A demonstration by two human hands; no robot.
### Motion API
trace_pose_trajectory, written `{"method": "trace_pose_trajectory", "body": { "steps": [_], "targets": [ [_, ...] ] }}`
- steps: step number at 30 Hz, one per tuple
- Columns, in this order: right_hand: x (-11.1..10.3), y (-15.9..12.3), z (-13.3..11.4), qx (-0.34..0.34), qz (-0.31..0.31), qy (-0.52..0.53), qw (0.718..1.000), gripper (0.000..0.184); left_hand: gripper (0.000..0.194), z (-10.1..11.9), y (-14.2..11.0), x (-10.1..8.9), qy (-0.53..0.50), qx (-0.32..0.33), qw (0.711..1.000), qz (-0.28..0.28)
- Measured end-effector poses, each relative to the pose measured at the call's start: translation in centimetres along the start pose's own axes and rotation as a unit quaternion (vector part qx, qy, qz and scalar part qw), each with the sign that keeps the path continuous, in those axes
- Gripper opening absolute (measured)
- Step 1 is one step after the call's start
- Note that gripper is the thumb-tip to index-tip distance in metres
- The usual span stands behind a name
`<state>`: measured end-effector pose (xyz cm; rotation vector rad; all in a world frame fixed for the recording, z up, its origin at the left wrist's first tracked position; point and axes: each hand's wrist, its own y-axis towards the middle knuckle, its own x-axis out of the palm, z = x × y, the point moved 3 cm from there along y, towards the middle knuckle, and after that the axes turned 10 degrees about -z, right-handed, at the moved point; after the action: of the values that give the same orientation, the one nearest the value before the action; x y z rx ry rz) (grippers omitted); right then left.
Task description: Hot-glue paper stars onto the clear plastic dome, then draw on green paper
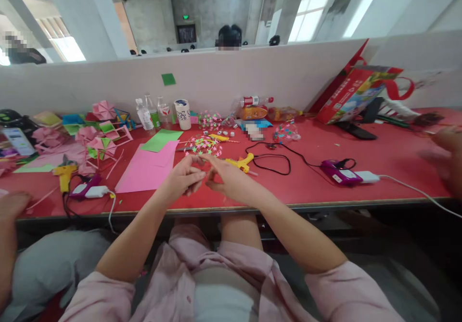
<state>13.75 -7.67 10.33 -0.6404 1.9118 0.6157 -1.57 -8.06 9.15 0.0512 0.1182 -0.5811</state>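
My left hand (186,175) is raised over the front of the red table, its fingers curled inward. Whatever they may hold is hidden or too small to make out. Meeting it at the fingertips is my right hand (231,177), with its index finger stretched out and the thumb apart from it. Just behind my hands lies a clear ball dotted with pink and green stars (204,145). A yellow glue gun (245,162) rests beyond my right hand. Pink paper sheets (144,170) with a green sheet (162,140) on top lie left of my left hand.
Folded pink paper shapes (103,146), another yellow glue gun (65,175) and a purple power strip (86,187) are at left. Bottles (144,115) line the white partition (119,79). A cord runs to a second purple strip (341,173) at right. Other people's hands show at both sides.
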Motion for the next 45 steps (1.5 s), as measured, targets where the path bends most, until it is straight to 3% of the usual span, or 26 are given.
{"method": "trace_pose_trajectory", "body": {
  "steps": [3, 5, 10, 14, 17, 19, 22, 25, 27, 28, 32, 36, 42, 45],
  "targets": [
    [-0.8, 0.2, 2.1, 0.058, -0.035, 0.097, 0.993, 0.019, 0.026, 0.3, -0.5, -1.1, 0.023, 0.009, 0.999, 0.019],
    [-2.0, -0.1, 2.8, 0.048, -0.045, 0.127, 0.99, 0.022, 0.024, 0.2, -0.8, -2.0, 0.062, 0.009, 0.998, 0.02],
    [-4.5, -0.7, 3.8, -0.01, -0.165, 0.202, 0.965, 0.023, 0.021, -0.1, -0.3, -4.4, 0.176, 0.026, 0.981, 0.07],
    [-6.4, 1.3, 5.9, -0.003, -0.076, 0.278, 0.958, 0.022, 0.015, 1.3, 2.1, -5.8, 0.206, 0.081, 0.968, 0.114],
    [-7.6, 3.6, 7.3, -0.02, 0.02, 0.36, 0.932, 0.021, 0.012, 3.4, 4.4, -7.1, 0.255, 0.163, 0.927, 0.221],
    [-8.4, 4.8, 7.9, -0.012, 0.066, 0.334, 0.94, 0.022, 0.011, 4.7, 5.7, -8.0, 0.278, 0.215, 0.883, 0.31],
    [-9.1, 6.1, 8.6, 0.009, 0.096, 0.181, 0.979, 0.026, 0.01, 5.5, 7.5, -9.1, 0.286, 0.245, 0.852, 0.364],
    [-8.7, 6.8, 10.1, 0.037, 0.023, 0.07, 0.997, 0.02, 0.01, 5.1, 8.9, -10.0, 0.294, 0.231, 0.859, 0.349],
    [-8.2, 7.1, 11.3, 0.041, -0.049, 0.07, 0.996, 0.013, 0.01, 4.5, 9.7, -10.5, 0.306, 0.209, 0.869, 0.328],
    [-8.2, 7.2, 11.9, 0.038, -0.057, 0.083, 0.994, 0.015, 0.01, 4.2, 10.0, -10.8, 0.312, 0.196, 0.873, 0.32],
    [-9.4, 7.3, 13.5, 0.022, 0.086, 0.187, 0.978, 0.018, 0.012, 3.3, 11.3, -11.5, 0.327, 0.164, 0.879, 0.305],
    [-9.7, 7.5, 14.1, -0.01, 0.228, 0.325, 0.918, 0.013, 0.019, 2.9, 12.3, -11.3, 0.369, 0.153, 0.87, 0.29],
    [-8.3, 9.1, 15.1, -0.047, 0.341, 0.458, 0.82, 0.012, 0.028, 1.7, 14.2, -9.0, 0.387, 0.081, 0.912, 0.108],
    [-8.0, 9.5, 15.3, -0.049, 0.346, 0.533, 0.77, 0.011, 0.026, 1.2, 15.1, -7.1, 0.369, 0.077, 0.925, 0.052]
  ]
}}
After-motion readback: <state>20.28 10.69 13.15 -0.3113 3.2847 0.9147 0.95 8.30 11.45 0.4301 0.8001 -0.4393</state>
